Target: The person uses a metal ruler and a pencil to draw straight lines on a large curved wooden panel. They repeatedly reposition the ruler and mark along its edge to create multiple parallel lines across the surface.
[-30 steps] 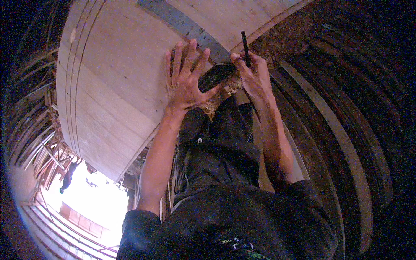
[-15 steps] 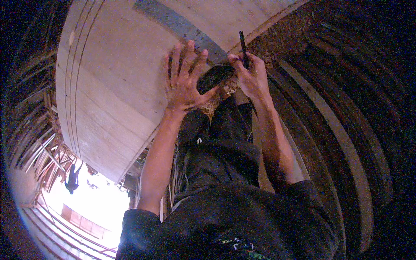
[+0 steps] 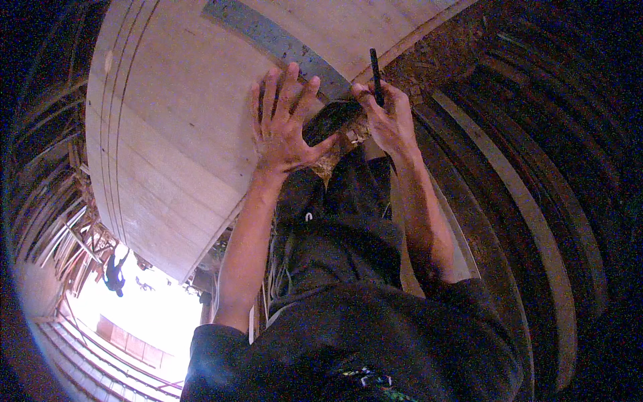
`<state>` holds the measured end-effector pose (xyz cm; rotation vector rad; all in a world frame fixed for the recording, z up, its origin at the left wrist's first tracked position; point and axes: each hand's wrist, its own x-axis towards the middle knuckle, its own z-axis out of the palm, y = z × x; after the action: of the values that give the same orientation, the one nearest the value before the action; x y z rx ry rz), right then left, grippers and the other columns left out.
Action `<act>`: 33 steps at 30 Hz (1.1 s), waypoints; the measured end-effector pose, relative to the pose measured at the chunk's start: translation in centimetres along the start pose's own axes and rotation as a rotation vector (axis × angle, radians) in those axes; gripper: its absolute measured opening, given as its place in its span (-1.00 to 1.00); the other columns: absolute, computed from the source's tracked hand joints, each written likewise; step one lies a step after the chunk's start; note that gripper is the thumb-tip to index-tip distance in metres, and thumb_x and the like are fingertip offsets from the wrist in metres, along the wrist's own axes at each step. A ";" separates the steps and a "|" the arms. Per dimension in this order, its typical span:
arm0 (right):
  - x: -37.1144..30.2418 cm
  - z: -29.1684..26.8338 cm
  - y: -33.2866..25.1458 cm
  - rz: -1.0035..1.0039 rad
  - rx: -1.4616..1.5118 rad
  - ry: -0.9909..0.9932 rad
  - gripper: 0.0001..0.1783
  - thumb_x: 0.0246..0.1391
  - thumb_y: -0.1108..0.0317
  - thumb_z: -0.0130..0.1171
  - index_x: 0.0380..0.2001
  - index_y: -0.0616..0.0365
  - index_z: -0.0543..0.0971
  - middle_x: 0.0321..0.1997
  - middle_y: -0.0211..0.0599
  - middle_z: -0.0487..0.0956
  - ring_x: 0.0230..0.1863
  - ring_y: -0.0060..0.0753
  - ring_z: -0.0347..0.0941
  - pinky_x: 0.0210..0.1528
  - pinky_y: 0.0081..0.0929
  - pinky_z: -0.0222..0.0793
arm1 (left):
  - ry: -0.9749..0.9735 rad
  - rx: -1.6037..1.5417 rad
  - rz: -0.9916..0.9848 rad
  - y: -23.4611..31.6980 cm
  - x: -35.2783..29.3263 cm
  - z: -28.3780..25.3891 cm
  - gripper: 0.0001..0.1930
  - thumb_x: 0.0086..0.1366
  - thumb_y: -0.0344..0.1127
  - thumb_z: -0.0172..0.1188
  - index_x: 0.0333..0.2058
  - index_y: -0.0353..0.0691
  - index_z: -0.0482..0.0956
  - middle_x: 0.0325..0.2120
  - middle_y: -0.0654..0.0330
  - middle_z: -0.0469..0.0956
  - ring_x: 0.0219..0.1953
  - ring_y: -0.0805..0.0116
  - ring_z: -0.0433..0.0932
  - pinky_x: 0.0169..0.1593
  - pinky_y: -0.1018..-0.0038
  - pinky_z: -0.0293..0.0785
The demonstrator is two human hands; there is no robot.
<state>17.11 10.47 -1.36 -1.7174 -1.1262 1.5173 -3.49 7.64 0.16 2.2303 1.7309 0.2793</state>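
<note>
A large pale wooden board (image 3: 167,134) slopes across the upper left. On it lies a grey flat blade (image 3: 284,50), speckled with dark marks and running down to the board's near edge. A dark block (image 3: 331,117) sits along that edge at the blade's lower end; together they look like a try square. My left hand (image 3: 284,134) is spread flat over the board beside the block, its thumb stretched out below it. With its fingers closed, my right hand (image 3: 392,120) holds a dark pencil (image 3: 375,70) pointing up, just right of the blade's end.
Long dark planks (image 3: 509,181) curve along the right. Wood scraps and shavings (image 3: 435,63) lie beyond the board's edge. At the lower left, a person (image 3: 114,273) stands in a bright opening near stacked timber strips (image 3: 74,248).
My hands and the pencil stay almost in place. The distant person at the lower left has shifted a little, leaning to the right.
</note>
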 end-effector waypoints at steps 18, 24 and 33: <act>0.3 0.1 1.5 0.031 -0.046 -0.005 -0.67 0.21 0.18 0.29 -0.27 0.30 0.61 -0.39 -0.28 0.64 -0.36 -0.50 0.51 -0.25 -0.45 0.41 | 0.017 -0.005 0.011 -0.1 -0.3 0.0 -0.05 0.05 0.45 0.22 0.39 0.20 0.29 0.48 0.16 0.07 0.50 -0.05 -0.02 0.49 -0.09 -0.24; -0.4 1.3 3.0 -0.027 0.154 0.028 -0.78 0.27 0.29 0.28 -0.35 0.25 0.60 -0.36 -0.47 0.61 -0.30 -0.66 0.44 -0.21 -0.61 0.35 | 0.045 -0.066 0.024 -0.2 -0.4 -0.2 -0.08 0.07 0.41 0.21 0.38 0.16 0.31 0.47 0.14 0.08 0.50 -0.08 -0.02 0.49 -0.11 -0.23; -1.6 0.5 1.0 -0.129 0.116 0.317 -0.71 0.37 0.24 0.12 -0.40 0.20 0.53 -0.46 -0.48 0.53 -0.38 -0.63 0.38 -0.32 -0.55 0.28 | 0.012 -0.007 0.018 -1.8 -3.1 1.5 -0.06 0.08 0.48 0.18 0.36 0.12 0.34 0.46 0.12 0.11 0.50 -0.08 -0.01 0.47 -0.16 -0.23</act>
<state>16.86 8.59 -1.52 -1.6980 -0.9457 1.1600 -5.41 4.86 -1.76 2.2445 1.7144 0.3024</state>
